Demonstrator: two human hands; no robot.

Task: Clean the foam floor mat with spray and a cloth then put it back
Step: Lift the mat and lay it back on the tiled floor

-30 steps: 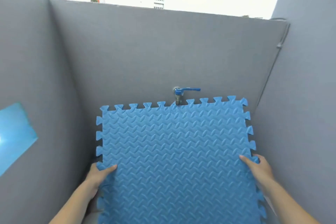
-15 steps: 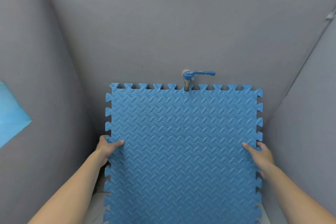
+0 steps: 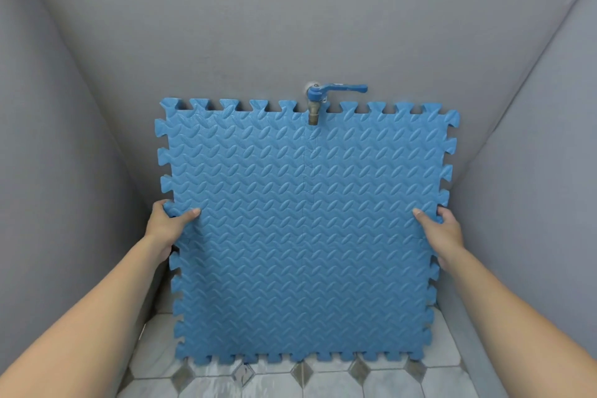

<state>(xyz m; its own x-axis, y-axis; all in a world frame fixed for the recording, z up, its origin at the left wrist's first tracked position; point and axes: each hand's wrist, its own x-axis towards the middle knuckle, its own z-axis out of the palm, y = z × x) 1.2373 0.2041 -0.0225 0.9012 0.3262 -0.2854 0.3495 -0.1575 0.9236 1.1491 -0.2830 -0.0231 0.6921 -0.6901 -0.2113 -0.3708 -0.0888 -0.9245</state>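
A blue foam floor mat (image 3: 303,229) with a raised leaf pattern and jigsaw edges stands upright in front of the grey back wall. My left hand (image 3: 169,223) grips its left edge, thumb across the front face and fingers behind. On the opposite edge my right hand (image 3: 441,229) grips at about the same height, thumb also on the front. The mat's bottom edge sits just above or on the tiled floor; I cannot tell which. No spray or cloth is in view.
A tap (image 3: 318,100) with a blue lever juts from the grey back wall (image 3: 290,26) just over the mat's top edge. Grey walls close in on the left and right. The floor (image 3: 290,378) has pale tiles with dark diamond insets.
The view has tilted downward, losing the sky and showing the tiled floor. The mat now stands straighter and lower, its whole outline visible. Both hands keep their hold on its side edges.
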